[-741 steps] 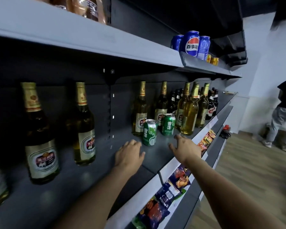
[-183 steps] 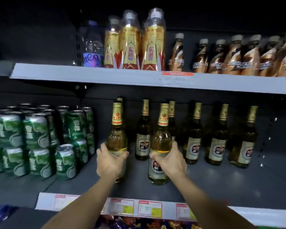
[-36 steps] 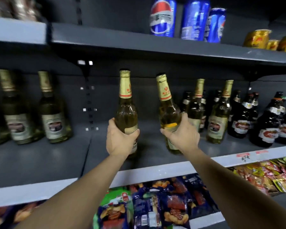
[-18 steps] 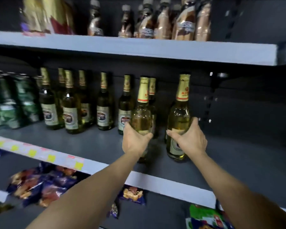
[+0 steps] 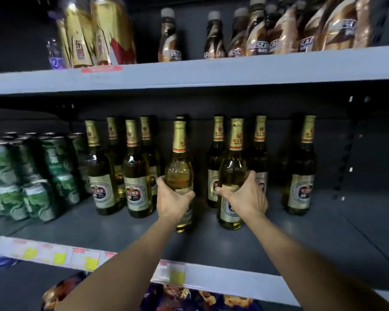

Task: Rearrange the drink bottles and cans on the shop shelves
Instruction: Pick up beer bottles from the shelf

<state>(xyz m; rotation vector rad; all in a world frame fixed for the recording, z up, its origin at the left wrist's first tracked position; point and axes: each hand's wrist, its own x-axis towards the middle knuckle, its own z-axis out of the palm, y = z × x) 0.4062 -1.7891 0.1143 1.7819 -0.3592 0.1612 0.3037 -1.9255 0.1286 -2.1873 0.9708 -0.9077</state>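
Note:
My left hand [image 5: 172,198] grips a gold-foiled beer bottle [image 5: 179,169] round its body, upright on the grey middle shelf [image 5: 279,239]. My right hand [image 5: 245,197] grips a second beer bottle [image 5: 233,167] of the same kind, a little to the right, also upright with its base at the shelf. Both stand in front of a row of like beer bottles [image 5: 133,176]; one more bottle [image 5: 301,173] stands apart at the right. Stacked green cans [image 5: 32,176] fill the shelf's left end.
The upper shelf [image 5: 211,70] carries brown coffee bottles [image 5: 256,34] and gold-and-red bottles [image 5: 94,32]. A price-tag strip [image 5: 54,254] runs along the middle shelf's front edge. Snack packets [image 5: 189,297] lie on the shelf below. Bare shelf floor lies at the right.
The view has swung left along the shelf with both bottles still held. The two bottles now sit lower and in among the beer row near the green cans.

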